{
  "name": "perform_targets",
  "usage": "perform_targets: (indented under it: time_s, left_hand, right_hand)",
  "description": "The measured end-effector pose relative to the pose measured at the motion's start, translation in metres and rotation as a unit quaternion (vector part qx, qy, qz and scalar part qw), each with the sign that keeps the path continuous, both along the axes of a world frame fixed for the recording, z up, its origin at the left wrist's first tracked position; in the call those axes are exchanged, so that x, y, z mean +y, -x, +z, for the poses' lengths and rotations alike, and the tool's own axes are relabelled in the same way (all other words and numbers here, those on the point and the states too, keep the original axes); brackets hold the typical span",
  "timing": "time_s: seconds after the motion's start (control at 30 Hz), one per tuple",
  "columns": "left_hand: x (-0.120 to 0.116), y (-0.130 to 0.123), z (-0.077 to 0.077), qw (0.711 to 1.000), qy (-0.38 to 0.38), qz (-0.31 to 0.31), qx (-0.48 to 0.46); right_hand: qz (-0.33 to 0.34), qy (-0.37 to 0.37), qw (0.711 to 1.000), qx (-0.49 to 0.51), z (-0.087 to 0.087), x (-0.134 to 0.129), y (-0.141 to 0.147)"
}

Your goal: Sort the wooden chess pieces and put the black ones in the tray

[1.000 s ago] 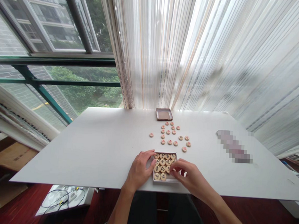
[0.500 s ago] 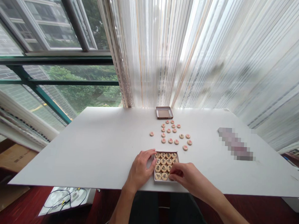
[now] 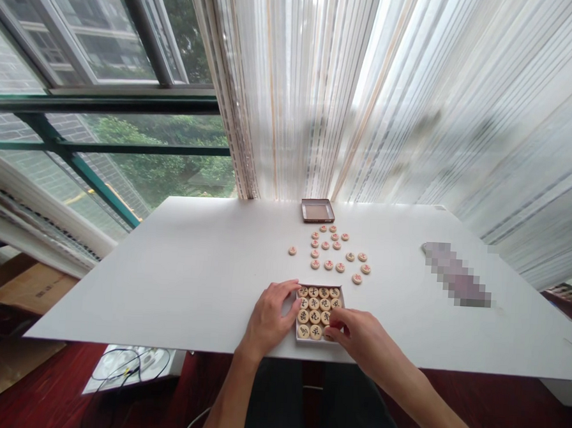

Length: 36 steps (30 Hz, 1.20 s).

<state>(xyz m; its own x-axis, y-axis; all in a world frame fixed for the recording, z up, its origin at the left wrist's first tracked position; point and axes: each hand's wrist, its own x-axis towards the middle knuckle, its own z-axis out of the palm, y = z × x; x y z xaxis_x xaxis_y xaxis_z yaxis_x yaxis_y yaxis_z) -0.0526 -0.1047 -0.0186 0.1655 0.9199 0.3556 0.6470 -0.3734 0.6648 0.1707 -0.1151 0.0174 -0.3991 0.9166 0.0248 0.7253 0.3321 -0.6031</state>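
A shallow white-walled box [image 3: 318, 341] sits near the table's front edge, with rows of round xiangqi pieces [image 3: 314, 303] lying in it, black characters up. Against the box's left side, my left hand [image 3: 272, 315] grips it, forefinger at the far left corner and thumb on the side wall. My right hand [image 3: 356, 329] reaches over the near right corner, thumb and fingers pinched on a xiangqi piece [image 3: 326, 333] at the front row. Most of that piece and part of the right column are hidden by the fingers.
Beyond the box lie several loose pieces, mostly red-marked [image 3: 329, 265], and one with a dark character [image 3: 350, 256]. A brown-edged box lid [image 3: 317, 210] stands at the back of the white table [image 3: 192, 266]. A blurred-out object [image 3: 458, 274] lies at right.
The view has shifted slightly. Both hands stay at the box, and my right hand remains over its near right corner with the fingers pinched. The loose pieces have not moved.
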Motion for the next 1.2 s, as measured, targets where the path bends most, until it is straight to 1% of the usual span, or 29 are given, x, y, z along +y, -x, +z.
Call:
perform_targets:
  time_s: [0.2, 0.57, 0.67, 0.9, 1.1, 1.2]
  left_hand:
    - [0.000, 0.000, 0.000, 1.000, 0.006, -0.002, 0.006]
    - [0.000, 0.000, -0.001, 1.000, 0.000, 0.001, 0.000]
    - [0.000, 0.000, 0.000, 1.000, 0.005, 0.001, 0.001]
    - [0.000, 0.001, -0.001, 1.000, 0.006, -0.001, -0.001]
    - [0.000, 0.000, -0.001, 1.000, 0.008, 0.002, -0.004]
    - [0.000, 0.000, 0.000, 1.000, 0.010, 0.003, 0.000]
  right_hand:
    - [-0.006, -0.010, 1.000, -0.023, -0.005, 0.000, 0.000]
    - [-0.007, -0.024, 0.999, -0.027, -0.009, 0.000, -0.001]
    - [-0.005, -0.026, 1.000, -0.013, -0.008, -0.002, -0.002]
    - [0.014, 0.015, 1.000, 0.006, 0.001, -0.006, -0.013]
    - [0.032, 0.013, 0.999, -0.016, 0.001, -0.004, -0.009]
    - [0.032, 0.014, 0.999, -0.004, 0.005, -0.002, -0.010]
